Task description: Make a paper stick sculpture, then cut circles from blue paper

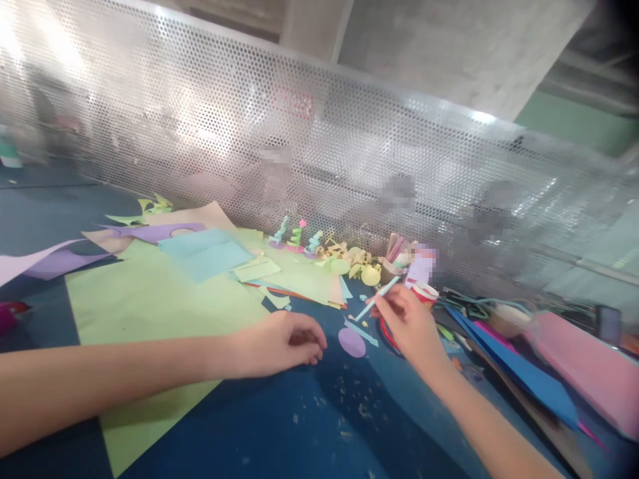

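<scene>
Right hand (407, 319) pinched around a thin light-blue paper stick (378, 297), gripped near its upper end between thumb and fingertips, lower tip angled down and left toward the table like a pen ready to dab. Held high on the shaft, probably for fine control over the tip. Left hand (279, 342) resting loosely curled on the dark blue tabletop (309, 426), fingertips tucked down on the surface, apparently empty; cannot tell whether anything small sits under the fingers. Placed just left of a lilac paper circle (352, 342), likely to steady the work area. Circle flat on the table, between both hands, apart from each, just below the stick's tip. Stick itself slim, straight, pale blue, seemingly rolled paper, slightly blurred.

Large light-green paper sheet (150, 299) spread under the left forearm. Light-blue sheet (204, 256) farther left. Small paper figures (294, 238) lined up at the far edge against the perforated metal screen (319, 133). Red-rimmed cup (425, 291) just beyond the right hand. Pink paper (589, 366) and blue paper (524, 372) at right.
</scene>
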`<state>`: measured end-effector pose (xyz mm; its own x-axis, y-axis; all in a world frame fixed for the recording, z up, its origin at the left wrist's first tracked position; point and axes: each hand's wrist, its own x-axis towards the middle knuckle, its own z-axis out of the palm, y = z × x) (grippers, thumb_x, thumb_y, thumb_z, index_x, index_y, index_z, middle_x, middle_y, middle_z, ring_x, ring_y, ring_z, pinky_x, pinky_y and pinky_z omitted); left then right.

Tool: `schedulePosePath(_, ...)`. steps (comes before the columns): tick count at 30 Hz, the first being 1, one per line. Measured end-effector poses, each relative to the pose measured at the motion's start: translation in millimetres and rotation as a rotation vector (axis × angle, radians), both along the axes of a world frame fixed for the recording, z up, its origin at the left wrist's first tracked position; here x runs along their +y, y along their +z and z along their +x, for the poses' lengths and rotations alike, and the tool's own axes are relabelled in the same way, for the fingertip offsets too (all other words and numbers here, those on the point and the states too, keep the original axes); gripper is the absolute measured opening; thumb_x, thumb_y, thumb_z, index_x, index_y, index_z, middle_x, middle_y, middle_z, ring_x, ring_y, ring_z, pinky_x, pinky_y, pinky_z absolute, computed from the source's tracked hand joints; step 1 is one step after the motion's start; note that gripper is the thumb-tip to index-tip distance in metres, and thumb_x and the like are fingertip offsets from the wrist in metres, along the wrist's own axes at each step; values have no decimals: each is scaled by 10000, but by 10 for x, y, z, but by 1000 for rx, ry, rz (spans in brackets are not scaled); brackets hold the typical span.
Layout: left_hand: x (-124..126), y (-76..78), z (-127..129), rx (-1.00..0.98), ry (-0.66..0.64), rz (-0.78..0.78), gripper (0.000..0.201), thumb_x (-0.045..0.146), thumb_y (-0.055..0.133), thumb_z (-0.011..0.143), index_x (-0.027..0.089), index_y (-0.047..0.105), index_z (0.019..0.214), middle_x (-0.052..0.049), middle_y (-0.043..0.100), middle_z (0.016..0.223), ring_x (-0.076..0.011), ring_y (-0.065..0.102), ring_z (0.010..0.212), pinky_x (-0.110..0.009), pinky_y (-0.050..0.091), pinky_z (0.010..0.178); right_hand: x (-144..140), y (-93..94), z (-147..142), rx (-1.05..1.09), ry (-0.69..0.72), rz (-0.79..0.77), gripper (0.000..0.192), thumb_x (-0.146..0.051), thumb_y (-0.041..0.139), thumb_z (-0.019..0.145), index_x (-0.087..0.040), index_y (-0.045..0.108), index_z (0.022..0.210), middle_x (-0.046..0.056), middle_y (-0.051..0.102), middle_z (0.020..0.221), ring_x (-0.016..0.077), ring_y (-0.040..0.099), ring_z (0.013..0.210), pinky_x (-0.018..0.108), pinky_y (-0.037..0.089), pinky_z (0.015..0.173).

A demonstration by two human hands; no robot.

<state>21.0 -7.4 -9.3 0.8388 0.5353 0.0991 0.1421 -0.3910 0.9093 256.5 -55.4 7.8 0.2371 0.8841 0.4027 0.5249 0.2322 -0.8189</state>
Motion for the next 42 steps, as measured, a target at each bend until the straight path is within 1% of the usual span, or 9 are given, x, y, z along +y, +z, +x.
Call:
schedulePosePath(2,26,8,111,41,-15,339,177,224,509,811,215,640,930,-31,657,932,-170,615,849,-287,480,773,17,-35,126,-125,18,-36,186,-382,551,804,-205,498,828,36,656,738,182,637,664,306,514,658)
schedulePosePath(4,44,-10,262,16,-61,564,200,199,530,794,216,648,954,-40,637,1012,-180,589,938,-290,448,859,8,-83,174,-204,56,-72,158,-355,540,812,-202,505,824,40,662,739,184,641,679,295,508,641)
schedulePosePath(11,97,-137,611,92,-141,771,317,330,556,803,176,608,1075,-97,591,1138,-237,553,1045,-344,426,929,-74,-122,134,-297,141,-114,92,-276,562,786,-201,543,836,13,666,745,158,645,695,252,516,633)
schedulePosePath(16,140,-110,551,65,-181,783,298,315,525,830,189,582,1094,-75,605,1127,-209,553,1050,-306,412,937,-69,-164,174,-324,230,-168,95,-279,560,800,-206,611,833,16,685,782,165,655,721,261,522,658)
schedulePosePath(19,169,-78,482,56,-187,777,245,316,517,834,190,608,1024,-78,624,1094,-210,570,1018,-299,423,902,-57,-181,143,-239,191,-131,138,-314,565,807,-202,610,873,31,689,842,176,655,779,278,522,704)
schedulePosePath(24,237,-85,375,47,-152,681,178,282,495,840,196,622,929,-47,663,943,-174,607,871,-263,442,787,-69,-207,-9,-71,293,-171,172,-327,523,841,-191,558,941,41,666,896,165,644,815,286,515,751)
schedulePosePath(29,257,-128,333,73,-22,539,156,245,546,778,207,577,926,2,648,854,-148,594,753,-238,428,697,-103,-285,-150,-157,288,-171,139,-320,516,848,-202,568,901,13,641,817,156,621,756,274,497,702)
schedulePosePath(36,242,-141,311,108,2,496,170,315,532,796,219,569,931,4,640,867,-154,582,751,-246,412,683,-108,-357,-202,-278,251,-180,122,-324,549,827,-217,605,847,-5,606,730,152,581,666,258,460,621)
schedulePosePath(42,239,-156,306,115,1,506,173,329,533,793,217,555,923,-1,635,874,-156,583,755,-246,417,695,-107,-334,-232,-480,221,-122,211,-337,537,837,-203,572,677,-10,555,654,156,542,671,278,419,655)
